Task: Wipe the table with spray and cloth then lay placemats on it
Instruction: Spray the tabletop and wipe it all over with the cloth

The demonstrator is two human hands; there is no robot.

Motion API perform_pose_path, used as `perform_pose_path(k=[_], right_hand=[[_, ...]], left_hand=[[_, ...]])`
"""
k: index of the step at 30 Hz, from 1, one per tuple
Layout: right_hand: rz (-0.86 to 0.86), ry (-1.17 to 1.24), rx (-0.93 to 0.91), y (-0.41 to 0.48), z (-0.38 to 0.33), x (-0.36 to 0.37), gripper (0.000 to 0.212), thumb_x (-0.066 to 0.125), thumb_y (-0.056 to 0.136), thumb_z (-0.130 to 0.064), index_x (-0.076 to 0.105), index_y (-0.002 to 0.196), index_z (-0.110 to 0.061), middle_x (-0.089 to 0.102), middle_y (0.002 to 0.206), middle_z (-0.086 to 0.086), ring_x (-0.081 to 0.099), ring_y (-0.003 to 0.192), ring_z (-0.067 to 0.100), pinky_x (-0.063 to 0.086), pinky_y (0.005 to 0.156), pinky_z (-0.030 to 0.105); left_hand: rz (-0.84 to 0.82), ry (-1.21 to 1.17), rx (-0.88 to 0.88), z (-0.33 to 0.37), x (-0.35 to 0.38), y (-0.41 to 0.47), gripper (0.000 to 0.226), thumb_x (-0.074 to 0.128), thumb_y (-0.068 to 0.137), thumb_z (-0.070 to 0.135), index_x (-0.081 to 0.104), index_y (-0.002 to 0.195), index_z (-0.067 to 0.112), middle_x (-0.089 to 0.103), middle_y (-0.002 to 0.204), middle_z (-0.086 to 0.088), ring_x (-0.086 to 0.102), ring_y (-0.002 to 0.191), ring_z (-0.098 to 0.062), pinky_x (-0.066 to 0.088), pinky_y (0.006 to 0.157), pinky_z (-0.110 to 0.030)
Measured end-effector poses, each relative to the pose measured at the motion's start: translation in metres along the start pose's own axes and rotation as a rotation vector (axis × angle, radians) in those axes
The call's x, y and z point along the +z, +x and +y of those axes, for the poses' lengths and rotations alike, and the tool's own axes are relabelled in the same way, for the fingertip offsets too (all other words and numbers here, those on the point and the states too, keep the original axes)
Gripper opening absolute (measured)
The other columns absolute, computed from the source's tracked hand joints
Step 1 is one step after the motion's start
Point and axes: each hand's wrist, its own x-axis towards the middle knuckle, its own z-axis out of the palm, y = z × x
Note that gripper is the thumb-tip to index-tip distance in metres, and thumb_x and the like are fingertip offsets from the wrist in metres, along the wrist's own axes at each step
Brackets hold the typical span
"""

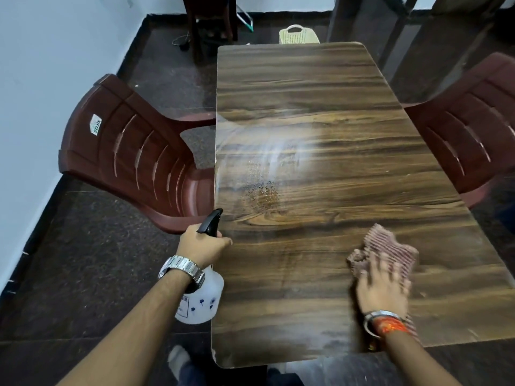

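Note:
A long wood-grain table (pixel 320 84) runs away from me. A patch of spray droplets (pixel 262 192) and a misty wet streak (pixel 281 154) lie on its left middle. My left hand (pixel 202 245) grips the black trigger head of a white spray bottle (pixel 199 302), held at the table's left edge with the nozzle aimed over the top. My right hand (pixel 383 285) presses flat on a pink striped cloth (pixel 386 246) on the near right of the table; hand and cloth are motion-blurred. No placemats are in view.
A maroon plastic chair (pixel 133 151) stands tight against the table's left side and another maroon chair (pixel 471 129) against its right side. A cream plastic chair back (pixel 298 34) shows at the far end. White wall on the left, dark speckled floor around.

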Motion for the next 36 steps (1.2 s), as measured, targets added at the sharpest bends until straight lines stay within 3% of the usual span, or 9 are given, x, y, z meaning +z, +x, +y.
perform_pose_path(k=[4,7,12,15,22,27,32,36], right_hand=[[0.009,-0.013,-0.239,-0.015,-0.118,0.022,0.063,0.025,0.086,-0.05,0.042,0.143,-0.028,0.036,0.152,-0.002,0.031,0.14,0.031,0.021,0.111,0.053],[0.009,0.001,-0.326,-0.018,-0.198,0.033,0.063,0.021,0.087,-0.051,0.035,0.145,-0.033,0.029,0.155,-0.007,0.023,0.144,0.026,0.011,0.115,0.049],[-0.018,-0.018,-0.431,-0.027,-0.301,0.047,0.061,0.018,0.09,-0.05,0.027,0.148,-0.034,0.016,0.159,-0.01,0.011,0.147,0.023,0.005,0.118,0.049],[0.008,-0.017,-0.441,-0.028,-0.321,0.054,0.057,0.022,0.093,-0.048,0.03,0.147,-0.034,0.019,0.158,-0.01,0.013,0.147,0.021,0.004,0.118,0.048],[0.05,0.05,-0.268,-0.028,-0.35,0.058,0.055,0.029,0.093,-0.047,0.033,0.146,-0.034,0.026,0.156,-0.008,0.018,0.146,0.023,0.008,0.117,0.05],[0.055,0.052,-0.32,0.016,-0.385,0.059,0.055,0.028,0.094,-0.047,0.031,0.147,-0.033,0.024,0.157,-0.008,0.015,0.146,0.023,0.01,0.117,0.051],[0.043,0.067,-0.381,0.088,-0.434,0.053,0.057,0.026,0.093,-0.046,0.028,0.148,-0.032,0.02,0.158,-0.008,0.01,0.147,0.023,0.003,0.118,0.051],[0.012,0.074,-0.424,0.14,-0.466,0.046,0.056,0.028,0.094,-0.046,0.026,0.149,-0.032,0.016,0.159,-0.008,0.008,0.147,0.023,-0.001,0.118,0.05]], left_hand=[[-0.03,0.049,0.028,-0.006,-0.011,0.028,0.018,0.081,0.072,0.023,0.067,0.064,0.015,0.066,0.062,0.002,0.063,0.065,-0.019,0.043,0.056,-0.024],[-0.082,0.061,0.049,-0.014,-0.025,0.054,0.018,0.081,0.069,0.023,0.068,0.065,0.011,0.068,0.061,0.002,0.066,0.066,-0.022,0.05,0.062,-0.029],[-0.189,0.104,0.128,-0.024,-0.061,0.1,0.016,0.08,0.07,0.021,0.069,0.067,0.01,0.066,0.06,0.003,0.064,0.063,-0.017,0.045,0.056,-0.024],[-0.228,0.142,0.168,-0.023,-0.079,0.13,0.017,0.078,0.071,0.022,0.068,0.069,0.008,0.067,0.061,0.001,0.062,0.06,-0.018,0.046,0.055,-0.026],[-0.295,0.212,0.173,0.001,-0.09,0.172,0.029,0.082,0.07,0.028,0.061,0.058,0.013,0.063,0.055,-0.004,0.06,0.057,-0.026,0.045,0.055,-0.028],[-0.329,0.235,0.176,0.027,-0.086,0.209,0.026,0.085,0.065,0.031,0.068,0.065,0.011,0.07,0.059,-0.004,0.071,0.064,-0.028,0.059,0.067,-0.04],[-0.288,0.273,0.188,0.059,-0.085,0.251,0.023,0.083,0.068,0.025,0.064,0.061,0.012,0.065,0.053,0.001,0.063,0.056,-0.022,0.049,0.055,-0.029],[-0.184,0.244,0.173,0.098,-0.086,0.293,0.018,0.08,0.067,0.021,0.067,0.066,0.008,0.07,0.063,-0.005,0.068,0.064,-0.025,0.048,0.052,-0.026]])
